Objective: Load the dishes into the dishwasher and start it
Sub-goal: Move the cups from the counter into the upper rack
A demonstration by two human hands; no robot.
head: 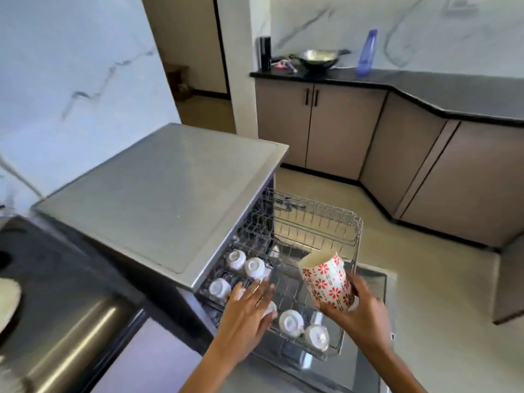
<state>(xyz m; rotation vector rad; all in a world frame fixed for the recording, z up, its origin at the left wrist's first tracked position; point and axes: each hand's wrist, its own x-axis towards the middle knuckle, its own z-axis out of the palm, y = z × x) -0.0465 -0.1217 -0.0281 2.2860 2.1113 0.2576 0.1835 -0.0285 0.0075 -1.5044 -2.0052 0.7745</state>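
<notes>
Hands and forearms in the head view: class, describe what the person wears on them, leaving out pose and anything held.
Both forearms are bare, with no sleeves in view. The left hand wears a thin ring on one finger. The right hand shows no ring, watch or glove.

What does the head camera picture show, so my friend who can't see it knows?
A person's right hand holds a cup with red flowers over the dishwasher's pulled-out upper rack. The left hand reaches among small white cups sitting upside down in the rack.
</notes>
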